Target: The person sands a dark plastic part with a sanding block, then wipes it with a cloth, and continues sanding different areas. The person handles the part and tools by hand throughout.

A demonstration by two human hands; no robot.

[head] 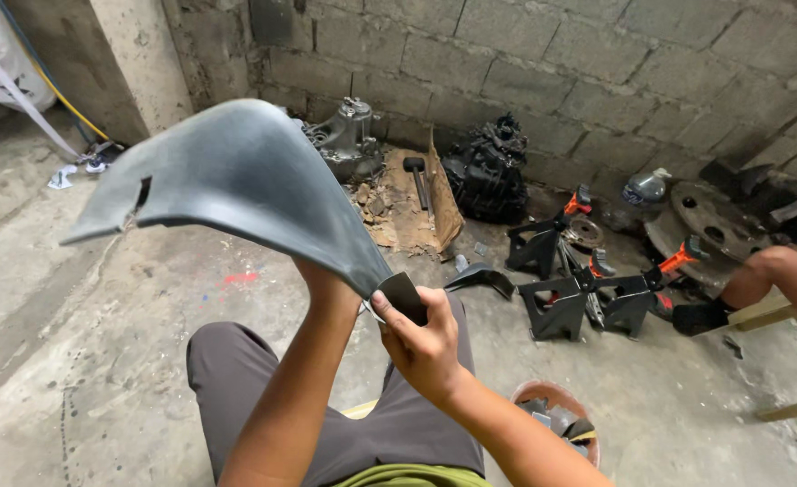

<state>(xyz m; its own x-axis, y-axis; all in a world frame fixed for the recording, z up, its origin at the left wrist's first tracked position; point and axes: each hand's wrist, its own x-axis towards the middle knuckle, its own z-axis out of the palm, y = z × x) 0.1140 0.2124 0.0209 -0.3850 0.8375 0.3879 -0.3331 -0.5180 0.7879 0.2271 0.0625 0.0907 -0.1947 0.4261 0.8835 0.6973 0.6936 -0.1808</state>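
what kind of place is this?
Likely a small vehicle repair workshop: bare block wall, concrete floor, engine or gearbox parts by the wall, black jack stands. The right hand grips a grey plastic panel.

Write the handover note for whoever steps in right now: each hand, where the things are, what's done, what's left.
Left hand: mostly hidden behind the grey plastic panel, propping it up from behind.
Right hand: pinching a small dark sanding piece against the panel's narrow lower end.
Panel: held up in the air over the person's lap, curved, matte grey, with a slot near its left edge.
Nearby: a bowl of bits by the right knee, black jack stands on the concrete floor.
Done: the panel face looks evenly dull.
Left: probably the lower tip, now under the right hand.
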